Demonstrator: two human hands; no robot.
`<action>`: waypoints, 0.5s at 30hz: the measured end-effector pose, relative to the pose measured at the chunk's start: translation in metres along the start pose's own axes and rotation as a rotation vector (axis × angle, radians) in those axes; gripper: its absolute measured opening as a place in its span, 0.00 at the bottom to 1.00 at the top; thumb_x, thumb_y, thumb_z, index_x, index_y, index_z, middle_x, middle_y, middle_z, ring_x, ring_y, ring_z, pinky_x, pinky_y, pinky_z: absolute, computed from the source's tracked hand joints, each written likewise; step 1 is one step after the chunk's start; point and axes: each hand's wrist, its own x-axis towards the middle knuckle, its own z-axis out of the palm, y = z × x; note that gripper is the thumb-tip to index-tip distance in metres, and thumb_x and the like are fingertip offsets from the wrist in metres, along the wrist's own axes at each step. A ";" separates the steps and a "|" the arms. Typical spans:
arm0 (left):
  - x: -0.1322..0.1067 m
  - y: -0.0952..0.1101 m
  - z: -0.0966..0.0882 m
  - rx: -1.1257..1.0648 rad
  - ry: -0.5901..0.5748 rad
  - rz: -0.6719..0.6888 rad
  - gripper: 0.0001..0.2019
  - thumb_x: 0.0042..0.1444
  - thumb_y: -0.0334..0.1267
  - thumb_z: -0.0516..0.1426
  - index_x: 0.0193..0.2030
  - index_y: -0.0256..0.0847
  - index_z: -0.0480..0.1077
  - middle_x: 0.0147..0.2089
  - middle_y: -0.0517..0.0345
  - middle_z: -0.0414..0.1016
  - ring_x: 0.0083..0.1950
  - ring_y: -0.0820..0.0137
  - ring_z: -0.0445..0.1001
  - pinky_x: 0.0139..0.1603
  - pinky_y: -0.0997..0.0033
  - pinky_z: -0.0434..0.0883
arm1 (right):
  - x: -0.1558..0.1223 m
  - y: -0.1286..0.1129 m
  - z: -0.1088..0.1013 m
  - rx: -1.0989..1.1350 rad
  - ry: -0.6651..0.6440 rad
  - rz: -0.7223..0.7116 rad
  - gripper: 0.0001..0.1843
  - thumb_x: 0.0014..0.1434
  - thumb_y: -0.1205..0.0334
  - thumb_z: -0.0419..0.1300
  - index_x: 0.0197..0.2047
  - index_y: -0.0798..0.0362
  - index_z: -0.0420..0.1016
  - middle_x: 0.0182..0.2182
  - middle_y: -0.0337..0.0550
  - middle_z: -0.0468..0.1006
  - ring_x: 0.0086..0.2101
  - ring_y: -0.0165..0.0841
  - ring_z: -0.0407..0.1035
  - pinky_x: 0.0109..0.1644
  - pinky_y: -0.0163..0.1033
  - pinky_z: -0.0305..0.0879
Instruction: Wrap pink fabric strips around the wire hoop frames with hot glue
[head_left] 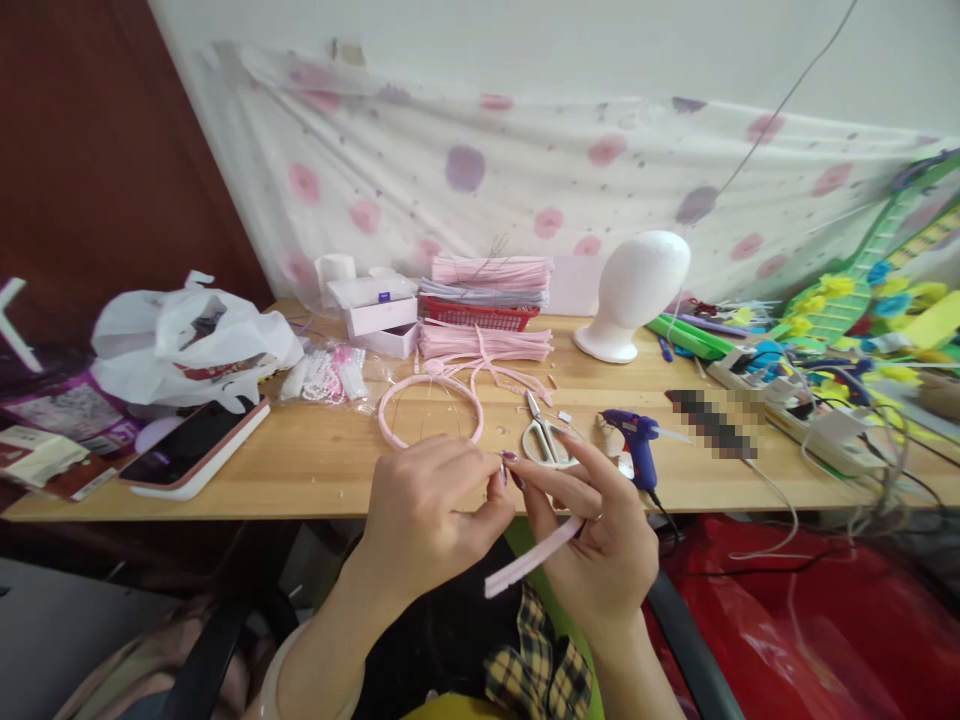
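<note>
My left hand (439, 500) and my right hand (596, 525) meet at the fingertips just in front of the table edge. A flat pale pink strip (529, 562) runs out from under my right hand's fingers, its free end slanting down to the left. My left thumb and forefinger are pinched together, and what lies between them is too small to make out. Beyond my left hand a pink ring (384, 425) wrapped in similar material lies on the table. White-handled scissors (534, 440) lie behind my right hand, partly covered by its fingers.
A blue glue gun (637, 445) lies right of the scissors, near power strips (817, 430). A white foam head (641, 290) stands behind. Bundled pink strips (487, 342) and a red basket (480, 316) are at the back. A phone (195, 455) and white plastic bag (180, 335) are left.
</note>
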 end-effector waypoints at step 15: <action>-0.004 -0.002 -0.025 -0.269 0.730 -0.366 0.11 0.62 0.31 0.56 0.28 0.43 0.65 0.20 0.70 0.70 0.19 0.74 0.70 0.26 0.70 0.74 | -0.006 0.019 0.001 0.007 0.232 0.316 0.16 0.62 0.64 0.66 0.54 0.50 0.74 0.35 0.40 0.80 0.33 0.31 0.76 0.32 0.35 0.64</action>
